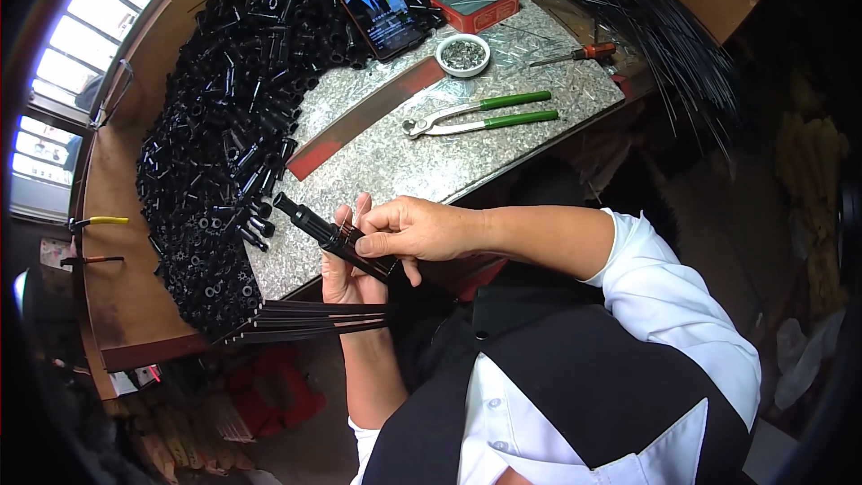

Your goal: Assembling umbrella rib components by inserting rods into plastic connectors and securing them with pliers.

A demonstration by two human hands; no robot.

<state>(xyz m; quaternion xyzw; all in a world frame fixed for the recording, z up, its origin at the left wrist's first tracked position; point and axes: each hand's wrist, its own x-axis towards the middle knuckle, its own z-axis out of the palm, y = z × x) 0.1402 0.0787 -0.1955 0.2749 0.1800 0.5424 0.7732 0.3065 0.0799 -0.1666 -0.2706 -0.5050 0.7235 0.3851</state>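
Note:
Over the near edge of the table, my left hand [346, 280] is wrapped round a black plastic tubular part [311, 224] from below. The part is stepped, narrow at its upper left end and wider at a collar, and it tilts down to the right. My right hand [409, 228] closes thumb and fingers on the collar from the other side; whether a tiny piece is pinched there is hidden. Across my left wrist lies a bundle of thin black rods [305, 321], its ends fanning out left, the other ends lost against my dark apron.
A big heap of black plastic tubes [229, 99] covers the table's left. Behind my hands lie a reddish metal bar [368, 117], green-handled pincers [485, 114], a white bowl [463, 72] of small metal bits, a screwdriver [584, 53], a phone [377, 4], a red tin [489, 16] and long black rods [637, 27].

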